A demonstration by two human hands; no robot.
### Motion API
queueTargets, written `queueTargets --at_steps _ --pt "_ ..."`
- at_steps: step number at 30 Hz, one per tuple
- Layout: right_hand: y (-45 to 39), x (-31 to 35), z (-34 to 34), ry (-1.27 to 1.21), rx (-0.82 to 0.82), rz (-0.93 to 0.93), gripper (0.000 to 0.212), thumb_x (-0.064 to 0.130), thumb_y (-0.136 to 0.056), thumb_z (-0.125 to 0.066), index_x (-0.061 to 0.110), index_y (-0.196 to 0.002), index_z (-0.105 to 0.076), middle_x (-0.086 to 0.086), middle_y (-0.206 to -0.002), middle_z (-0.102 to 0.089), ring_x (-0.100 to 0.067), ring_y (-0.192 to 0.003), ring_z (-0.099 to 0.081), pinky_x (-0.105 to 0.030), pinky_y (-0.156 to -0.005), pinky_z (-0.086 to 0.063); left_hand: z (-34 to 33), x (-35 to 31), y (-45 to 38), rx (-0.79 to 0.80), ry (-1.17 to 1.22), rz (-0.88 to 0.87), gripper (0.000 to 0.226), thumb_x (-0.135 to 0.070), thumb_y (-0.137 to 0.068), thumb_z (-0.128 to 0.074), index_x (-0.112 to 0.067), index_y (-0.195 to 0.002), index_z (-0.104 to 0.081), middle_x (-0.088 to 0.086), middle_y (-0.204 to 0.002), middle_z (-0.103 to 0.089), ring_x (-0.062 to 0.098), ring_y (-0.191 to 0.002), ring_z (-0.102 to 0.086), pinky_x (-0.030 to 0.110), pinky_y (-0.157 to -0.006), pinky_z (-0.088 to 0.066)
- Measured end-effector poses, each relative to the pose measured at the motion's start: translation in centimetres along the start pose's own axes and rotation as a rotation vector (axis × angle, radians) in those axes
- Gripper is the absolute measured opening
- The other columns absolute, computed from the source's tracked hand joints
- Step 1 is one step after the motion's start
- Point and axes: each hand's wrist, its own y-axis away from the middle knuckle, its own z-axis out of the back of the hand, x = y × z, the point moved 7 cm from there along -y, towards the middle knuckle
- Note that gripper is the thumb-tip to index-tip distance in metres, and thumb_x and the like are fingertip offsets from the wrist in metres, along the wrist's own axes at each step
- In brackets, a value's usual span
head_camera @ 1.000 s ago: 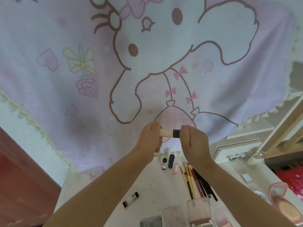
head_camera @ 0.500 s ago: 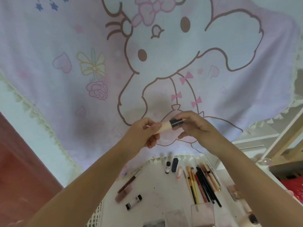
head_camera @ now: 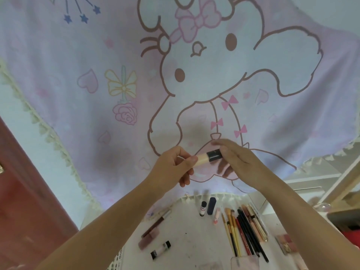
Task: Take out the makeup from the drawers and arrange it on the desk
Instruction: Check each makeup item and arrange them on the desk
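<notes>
I hold a small beige makeup tube with a black cap (head_camera: 206, 160) up in front of the wall cloth, above the white desk (head_camera: 187, 244). My left hand (head_camera: 173, 168) grips the beige body between thumb and fingers. My right hand (head_camera: 233, 162) pinches the black cap end, its other fingers spread below. On the desk stand a small white bottle (head_camera: 203, 209) and a dark blue lipstick (head_camera: 211, 205), with a pink lipstick (head_camera: 216, 216) lying beside them. A row of brushes and pencils (head_camera: 245, 230) lies to the right.
A lip gloss tube (head_camera: 149, 238) and a clear tube with black ends (head_camera: 161, 250) lie on the desk's left. A small pink palette (head_camera: 286, 243) sits at the right edge. A pink cartoon cloth (head_camera: 194, 84) hangs behind; a red-brown door (head_camera: 23, 201) is at left.
The view has tilted down and the tube has sunk a little in the picture. My right hand has shifted from gripping the cap in a fist to pinching it with fingers spread.
</notes>
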Motion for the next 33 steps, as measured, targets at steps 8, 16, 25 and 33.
queueTargets --at_steps 8,16,25,33 --pt "0.5 -0.4 0.3 -0.073 0.095 0.055 0.045 -0.006 -0.082 -0.056 0.034 -0.103 -0.05 0.007 -0.1 -0.056 -0.001 -0.089 -0.058 -0.018 -0.075 -0.052 -0.4 0.5 -0.3 0.019 0.01 0.01 0.013 -0.017 -0.089 -0.054 -0.013 -0.076 -0.052 -0.006 -0.052 -0.059 0.005 -0.038 -0.051 0.015 -0.039 -0.04" --pt "0.2 -1.1 0.3 -0.068 0.062 -0.05 0.031 0.0 -0.089 -0.048 0.03 -0.091 -0.055 0.007 -0.079 -0.061 0.001 -0.064 -0.059 -0.015 -0.061 -0.05 -1.0 0.9 -0.8 0.021 0.021 0.015 0.013 -0.018 -0.089 -0.054 -0.012 -0.077 -0.052 -0.004 -0.055 -0.059 0.005 -0.038 -0.051 0.015 -0.038 -0.04" --pt "0.3 -2.8 0.3 -0.055 0.016 -0.102 0.027 0.002 -0.088 -0.05 0.027 -0.087 -0.058 0.011 -0.072 -0.063 0.002 -0.063 -0.059 -0.013 -0.063 -0.05 -1.5 2.2 -1.2 0.035 0.047 0.036 0.015 -0.017 -0.089 -0.054 -0.013 -0.074 -0.051 -0.002 -0.056 -0.059 0.005 -0.037 -0.05 0.015 -0.037 -0.04" --pt "2.1 -8.0 0.4 -0.18 -0.044 -0.282 0.028 0.009 -0.089 -0.051 0.033 -0.102 -0.055 0.01 -0.094 -0.063 -0.003 -0.09 -0.061 -0.021 -0.079 -0.053 -2.6 7.4 -0.9 0.065 0.496 0.24 0.017 -0.019 -0.091 -0.046 -0.009 -0.081 -0.056 -0.003 -0.05 -0.059 0.005 -0.038 -0.051 0.014 -0.039 -0.043"
